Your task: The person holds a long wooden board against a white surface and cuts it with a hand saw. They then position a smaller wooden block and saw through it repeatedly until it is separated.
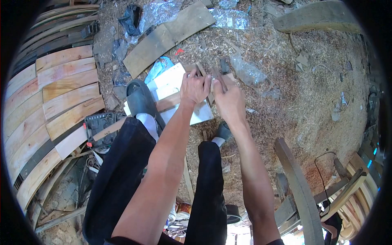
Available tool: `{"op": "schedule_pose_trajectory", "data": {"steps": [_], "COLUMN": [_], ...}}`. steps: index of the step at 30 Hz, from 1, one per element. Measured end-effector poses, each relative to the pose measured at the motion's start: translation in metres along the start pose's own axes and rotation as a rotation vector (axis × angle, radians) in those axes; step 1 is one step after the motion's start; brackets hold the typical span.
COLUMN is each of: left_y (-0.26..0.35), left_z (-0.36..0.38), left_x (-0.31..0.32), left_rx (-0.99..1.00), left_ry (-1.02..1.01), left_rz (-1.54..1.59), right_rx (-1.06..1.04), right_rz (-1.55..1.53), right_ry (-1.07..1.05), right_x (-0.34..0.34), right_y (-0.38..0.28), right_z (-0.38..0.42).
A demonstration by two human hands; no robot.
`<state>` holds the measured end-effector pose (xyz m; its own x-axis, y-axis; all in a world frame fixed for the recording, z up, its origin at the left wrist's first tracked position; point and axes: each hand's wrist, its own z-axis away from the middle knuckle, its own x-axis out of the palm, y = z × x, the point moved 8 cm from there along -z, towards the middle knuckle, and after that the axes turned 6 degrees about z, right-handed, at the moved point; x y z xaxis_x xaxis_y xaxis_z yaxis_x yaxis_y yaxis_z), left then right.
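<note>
My left hand is closed, its fingers curled down on a wooden strip that lies across a white board. Close on its right, my right hand is also closed, thumb forward, around a narrow brown piece of wood. The fingertips of both hands nearly meet, and they hide much of what they grip. More small wood pieces show just beyond the fingers. My sandalled foot rests at the left edge of the white board.
Pale planks lie in rows at the left, near an open black tool case. A long plank lies ahead on shavings. Curved timbers stand at the top right and lower right. Plastic sheeting litters the ground.
</note>
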<state>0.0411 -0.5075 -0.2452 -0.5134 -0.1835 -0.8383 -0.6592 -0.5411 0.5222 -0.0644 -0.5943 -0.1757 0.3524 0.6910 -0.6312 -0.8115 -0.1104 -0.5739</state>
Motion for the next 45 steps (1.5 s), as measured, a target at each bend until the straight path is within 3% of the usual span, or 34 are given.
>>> {"op": "schedule_pose_trajectory", "data": {"steps": [3,6,9,12,14,17,19,21,23,25,29,37,41,45], "left_y": [0.004,-0.001,0.0,0.0,0.001,0.001,-0.003,0.004,0.0,0.0,0.0,0.001,0.002,0.002], "left_z": [-0.003,0.0,0.0,-0.001,0.0,-0.003,0.002,0.0,-0.008,-0.001,-0.001,-0.002,0.002,0.0], "left_x": [0.004,0.004,0.002,0.004,0.002,0.004,0.005,0.001,0.004,0.003,0.003,0.003,0.005,0.004], "left_rx": [0.009,0.006,-0.016,0.001,0.004,0.003,-0.019,0.016,0.01,0.002,-0.007,0.011,0.038,-0.003], "left_ry": [-0.023,0.01,-0.031,-0.016,-0.014,-0.009,-0.022,0.02,0.005,0.013,0.001,0.006,0.079,0.007], "left_rz": [0.004,0.043,0.053,0.04,0.029,0.007,-0.001,0.015,0.003,0.019,0.012,0.001,0.008,-0.006], "right_rx": [-0.007,0.142,0.2,0.117,0.05,-0.014,0.029,0.071,-0.017,0.149,0.15,0.068,0.115,0.101], "right_rz": [0.016,-0.119,-0.052,0.016,-0.107,0.023,-0.013,-0.023,-0.008,-0.084,-0.002,0.015,-0.033,-0.073], "right_ry": [-0.017,-0.102,-0.131,-0.086,-0.055,0.007,-0.045,-0.087,-0.049,-0.149,-0.116,-0.053,-0.063,-0.08], "right_x": [-0.023,-0.063,-0.076,-0.069,-0.039,-0.001,-0.002,-0.01,-0.021,-0.044,-0.08,-0.028,-0.031,-0.058], "right_y": [0.013,0.037,0.045,0.04,0.037,0.011,0.006,0.016,0.019,0.038,0.058,0.042,0.045,0.031], "right_z": [0.053,0.142,0.17,0.144,0.093,0.02,0.008,0.019,0.056,0.109,0.169,0.081,0.085,0.115]}}
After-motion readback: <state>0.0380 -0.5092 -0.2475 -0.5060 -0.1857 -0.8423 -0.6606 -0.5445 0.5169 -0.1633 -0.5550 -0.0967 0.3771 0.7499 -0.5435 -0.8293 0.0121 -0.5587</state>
